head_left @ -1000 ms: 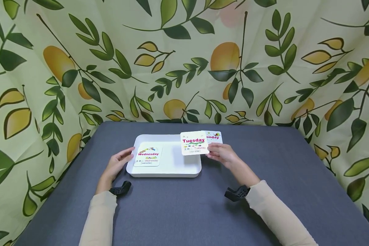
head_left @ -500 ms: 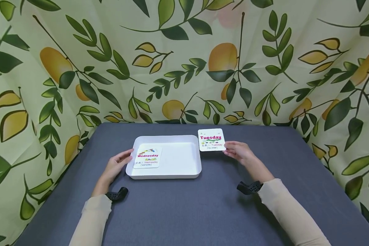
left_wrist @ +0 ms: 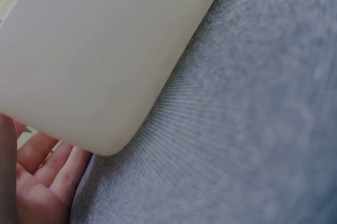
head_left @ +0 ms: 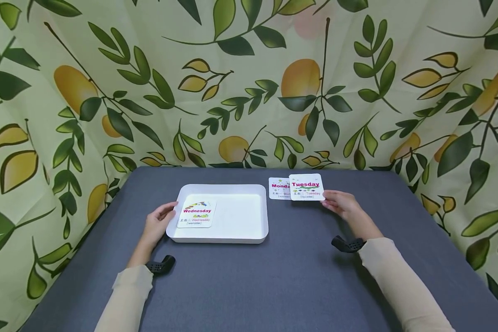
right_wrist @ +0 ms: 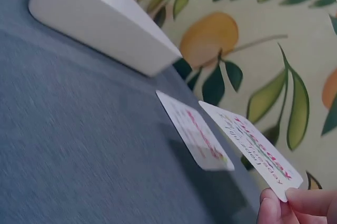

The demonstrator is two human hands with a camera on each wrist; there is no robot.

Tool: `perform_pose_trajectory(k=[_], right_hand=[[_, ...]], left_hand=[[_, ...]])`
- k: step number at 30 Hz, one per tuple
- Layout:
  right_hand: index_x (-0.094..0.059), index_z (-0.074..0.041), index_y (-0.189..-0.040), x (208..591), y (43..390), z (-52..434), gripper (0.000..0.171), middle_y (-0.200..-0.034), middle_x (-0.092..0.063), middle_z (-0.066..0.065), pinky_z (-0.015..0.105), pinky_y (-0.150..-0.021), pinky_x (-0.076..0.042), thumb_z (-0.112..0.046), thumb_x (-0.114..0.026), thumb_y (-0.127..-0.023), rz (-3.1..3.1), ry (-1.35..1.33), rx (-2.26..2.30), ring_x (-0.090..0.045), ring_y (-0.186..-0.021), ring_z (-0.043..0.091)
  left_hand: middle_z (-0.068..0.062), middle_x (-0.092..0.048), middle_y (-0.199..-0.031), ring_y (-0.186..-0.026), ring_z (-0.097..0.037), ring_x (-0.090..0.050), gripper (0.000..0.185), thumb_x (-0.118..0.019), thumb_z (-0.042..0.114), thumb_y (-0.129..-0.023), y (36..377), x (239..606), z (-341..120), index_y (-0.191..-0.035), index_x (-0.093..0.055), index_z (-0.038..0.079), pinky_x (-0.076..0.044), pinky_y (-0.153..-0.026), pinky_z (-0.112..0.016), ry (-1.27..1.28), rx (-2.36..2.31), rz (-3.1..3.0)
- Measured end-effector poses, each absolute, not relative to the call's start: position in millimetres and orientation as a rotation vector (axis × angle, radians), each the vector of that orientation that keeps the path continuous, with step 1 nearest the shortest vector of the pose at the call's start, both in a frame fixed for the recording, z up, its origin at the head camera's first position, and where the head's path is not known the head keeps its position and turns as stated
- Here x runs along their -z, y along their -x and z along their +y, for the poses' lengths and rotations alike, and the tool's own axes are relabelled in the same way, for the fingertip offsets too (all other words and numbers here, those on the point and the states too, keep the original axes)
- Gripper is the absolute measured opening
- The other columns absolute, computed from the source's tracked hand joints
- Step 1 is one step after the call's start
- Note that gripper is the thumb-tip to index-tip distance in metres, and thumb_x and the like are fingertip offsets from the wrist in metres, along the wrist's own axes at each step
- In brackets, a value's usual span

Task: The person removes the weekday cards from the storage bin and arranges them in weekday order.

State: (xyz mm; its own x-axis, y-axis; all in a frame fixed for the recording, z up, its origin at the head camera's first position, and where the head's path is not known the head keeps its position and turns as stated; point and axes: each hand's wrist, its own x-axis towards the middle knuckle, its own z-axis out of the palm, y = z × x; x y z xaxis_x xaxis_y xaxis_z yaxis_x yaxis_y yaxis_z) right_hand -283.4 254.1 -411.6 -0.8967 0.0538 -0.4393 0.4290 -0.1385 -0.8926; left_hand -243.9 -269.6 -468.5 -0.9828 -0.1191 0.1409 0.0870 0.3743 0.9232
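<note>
Tuesday card [head_left: 306, 187], pinched at its corner by the right hand [head_left: 341, 204], hung just above the Monday card [head_left: 280, 188], unplaced; left hand [head_left: 157, 222] rested relaxed against the tray [head_left: 249, 235] holding Wednesday card [head_left: 197, 214].

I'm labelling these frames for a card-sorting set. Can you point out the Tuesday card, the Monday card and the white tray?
Tuesday card [head_left: 306, 187], head view, middle of its printed face.
Monday card [head_left: 279, 188], head view, its uncovered left part.
white tray [head_left: 240, 217], head view, bare floor right of the Wednesday card.
</note>
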Motion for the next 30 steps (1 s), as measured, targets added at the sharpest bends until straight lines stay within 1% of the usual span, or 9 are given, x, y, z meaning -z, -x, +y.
perform_pose_trajectory(k=[3, 6, 12, 18, 20, 22, 25, 27, 30], right_hand=[[-0.063, -0.019, -0.075, 413.6, 286.3, 262.2, 0.025, -0.064, -0.067, -0.007, 0.016, -0.063, -0.055, -0.005, -0.057, -0.094, 1.862, -0.57, 2.135, -0.065, -0.06, 0.003], [-0.063, -0.02, -0.07, 415.9, 289.0, 269.8, 0.029, -0.063, -0.067, -0.007, 0.016, -0.062, -0.055, -0.005, -0.057, -0.094, 1.862, -0.616, 2.139, -0.065, -0.059, 0.003], [-0.065, -0.021, -0.062, 418.7, 293.2, 283.2, 0.038, -0.059, -0.066, -0.006, 0.016, -0.06, -0.055, -0.004, -0.054, -0.095, 1.832, -0.68, 2.156, -0.064, -0.056, 0.004], [-0.065, -0.02, -0.059, 417.0, 296.9, 290.9, 0.04, -0.057, -0.066, -0.005, 0.017, -0.058, -0.054, -0.005, -0.054, -0.095, 1.829, -0.724, 2.144, -0.064, -0.053, 0.005], [-0.064, -0.02, -0.059, 417.0, 298.0, 292.0, 0.04, -0.057, -0.066, -0.005, 0.017, -0.058, -0.054, -0.006, -0.055, -0.095, 1.837, -0.753, 2.137, -0.064, -0.053, 0.005], [-0.063, -0.019, -0.062, 418.5, 299.4, 293.0, 0.037, -0.057, -0.066, -0.005, 0.017, -0.059, -0.055, -0.006, -0.055, -0.095, 1.858, -0.773, 2.122, -0.064, -0.054, 0.005], [-0.063, -0.016, -0.072, 421.8, 301.7, 293.6, 0.025, -0.058, -0.065, -0.005, 0.018, -0.06, -0.055, -0.006, -0.057, -0.094, 1.886, -0.811, 2.099, -0.064, -0.055, 0.005], [-0.063, -0.014, -0.083, 424.4, 303.7, 294.1, 0.014, -0.058, -0.065, -0.005, 0.018, -0.061, -0.055, -0.007, -0.058, -0.094, 1.911, -0.839, 2.076, -0.065, -0.056, 0.005], [-0.06, -0.011, -0.096, 427.0, 307.0, 293.9, 0.004, -0.057, -0.065, -0.006, 0.018, -0.06, -0.055, -0.008, -0.06, -0.093, 1.932, -0.865, 2.062, -0.065, -0.055, 0.004]], left_hand=[[0.028, -0.059, -0.105, -0.096, 0.023, -0.05, 0.034, -0.055, 0.012, -0.097, 244.6, 469.3, -269.1, -0.128, -0.058, -0.002, -0.04, -0.083, 0.001, -0.049, 1.666, -2.418], [0.036, -0.054, -0.097, -0.095, 0.022, -0.05, 0.033, -0.054, 0.01, -0.096, 245.2, 469.7, -268.6, -0.126, -0.059, -0.003, -0.039, -0.083, 0.001, -0.05, 1.661, -2.399], [0.032, -0.055, -0.097, -0.093, 0.02, -0.051, 0.031, -0.054, 0.008, -0.096, 245.6, 470.5, -268.6, -0.125, -0.06, -0.003, -0.04, -0.081, 0.0, -0.048, 1.647, -2.395], [0.03, -0.056, -0.101, -0.095, 0.021, -0.051, 0.033, -0.055, 0.01, -0.096, 245.4, 470.0, -269.6, -0.127, -0.058, -0.003, -0.04, -0.083, 0.0, -0.03, 1.68, -2.401], [0.02, -0.061, -0.108, -0.096, 0.021, -0.051, 0.033, -0.055, 0.01, -0.097, 245.4, 469.5, -269.3, -0.127, -0.058, -0.003, -0.04, -0.083, 0.0, -0.033, 1.678, -2.409], [0.003, -0.065, -0.117, -0.095, 0.021, -0.051, 0.033, -0.055, 0.008, -0.096, 245.5, 469.0, -268.6, -0.126, -0.058, -0.004, -0.041, -0.084, 0.0, -0.041, 1.675, -2.406], [-0.017, -0.062, -0.126, -0.094, 0.02, -0.051, 0.032, -0.054, 0.007, -0.096, 245.5, 468.3, -267.7, -0.126, -0.058, -0.004, -0.04, -0.083, 0.0, -0.054, 1.662, -2.411], [-0.016, -0.062, -0.125, -0.094, 0.02, -0.051, 0.032, -0.054, 0.007, -0.096, 245.2, 467.8, -267.6, -0.126, -0.058, -0.004, -0.04, -0.083, 0.0, -0.067, 1.659, -2.418], [0.006, -0.064, -0.115, -0.094, 0.021, -0.05, 0.033, -0.054, 0.009, -0.096, 244.8, 467.8, -267.9, -0.127, -0.058, -0.002, -0.04, -0.083, 0.0, -0.08, 1.651, -2.434]])
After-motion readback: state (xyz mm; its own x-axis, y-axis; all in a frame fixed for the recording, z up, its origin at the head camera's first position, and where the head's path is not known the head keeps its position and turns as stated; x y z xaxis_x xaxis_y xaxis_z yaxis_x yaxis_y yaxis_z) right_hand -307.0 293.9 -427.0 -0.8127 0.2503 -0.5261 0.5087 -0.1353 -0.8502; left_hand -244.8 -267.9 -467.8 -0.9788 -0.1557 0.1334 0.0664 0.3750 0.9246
